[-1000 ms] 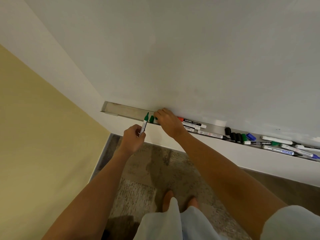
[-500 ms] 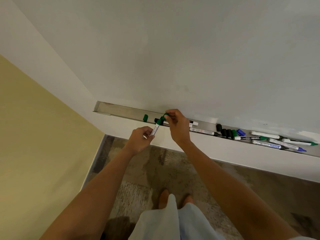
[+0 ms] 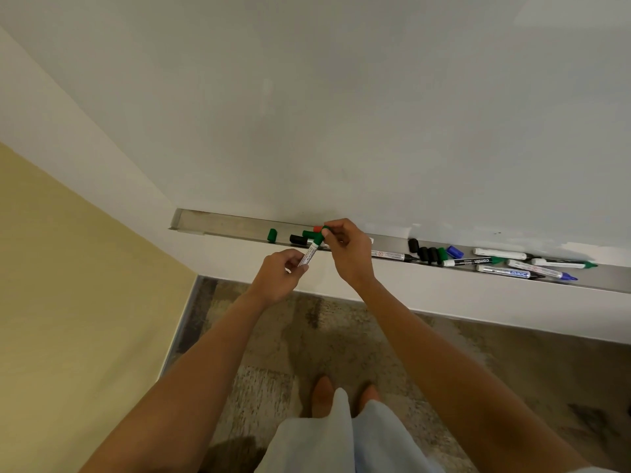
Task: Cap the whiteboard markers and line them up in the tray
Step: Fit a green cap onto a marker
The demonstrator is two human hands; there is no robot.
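My left hand grips the white barrel of a green marker, tilted up to the right. My right hand pinches a green cap at the marker's green tip; cap and tip touch. Both hands hover just in front of the metal tray under the whiteboard. In the tray lie a loose green cap, a black-capped marker, and partly hidden markers behind my right hand. Farther right sit loose black caps, a blue cap and several markers lying askew.
The whiteboard fills the upper view above the tray. A yellow wall stands at the left. Below is a mottled floor with my feet and light trousers. The tray's left end holds nothing.
My right hand left the tray with a green cap and brought it to the tip of the marker in my left hand. The marker tilted toward the right hand.
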